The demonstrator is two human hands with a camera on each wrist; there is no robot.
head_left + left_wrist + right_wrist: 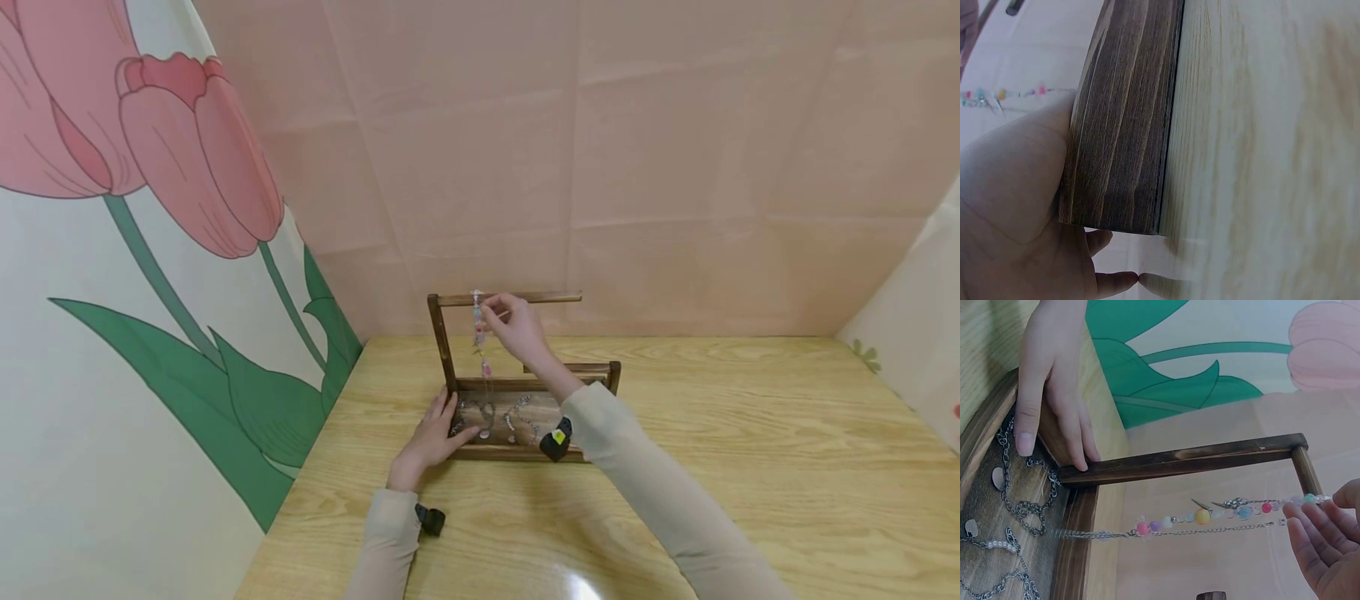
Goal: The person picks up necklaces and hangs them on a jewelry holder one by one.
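Note:
A dark wooden jewelry stand (442,343) has a shallow tray at its base and a raised bar (551,297). Near the bar's left part hangs a beaded chain (1202,516) with pastel beads and silver links; its lower end reaches down to the tray. My right hand (517,327) is at the chain's top by the bar, thumb and fingertips pinching there. At the tray's left end my left hand (429,433) grips the wood, thumb over the inside and fingers along the outer side. Silver chains (1029,515) lie in the tray, one with small pearls (1000,545).
A shorter, lower bar (585,367) rises at the stand's right. The stand rests on a pale wood-grain table (750,450). Behind it hangs a pink cloth backdrop (675,167), with a tulip-printed sheet (225,150) on the left.

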